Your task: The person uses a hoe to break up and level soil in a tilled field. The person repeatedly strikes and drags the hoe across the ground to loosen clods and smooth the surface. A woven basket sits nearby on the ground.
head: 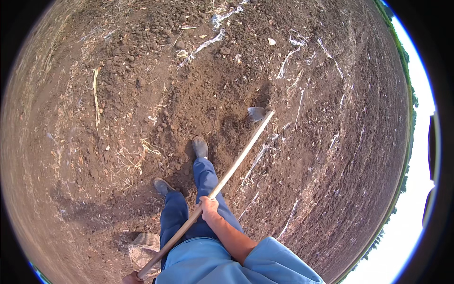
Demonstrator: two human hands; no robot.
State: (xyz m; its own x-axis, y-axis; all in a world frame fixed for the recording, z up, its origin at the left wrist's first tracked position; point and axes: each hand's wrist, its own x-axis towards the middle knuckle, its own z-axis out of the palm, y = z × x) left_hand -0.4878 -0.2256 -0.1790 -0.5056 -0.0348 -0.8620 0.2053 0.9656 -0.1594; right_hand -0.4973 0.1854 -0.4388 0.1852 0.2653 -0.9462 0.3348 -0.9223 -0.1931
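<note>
A long-handled hoe slants across my body, its wooden handle (241,158) running from lower left to upper right. Its metal blade (256,114) rests at the soil, ahead and to the right of my feet. My right hand (208,207) grips the middle of the handle in front of my thighs. Near the bottom edge, my left hand (132,278) is closed around the handle's rear end, partly cut off by the frame. Loose, crumbly brown soil (212,88) lies around the blade.
A woven wicker basket (144,245) lies on the ground beside my left leg. My shoes (200,147) stand on the soil. Strips of thin clear plastic film (209,42) and dry stalks (95,96) are scattered over the field. Trees line the far right edge.
</note>
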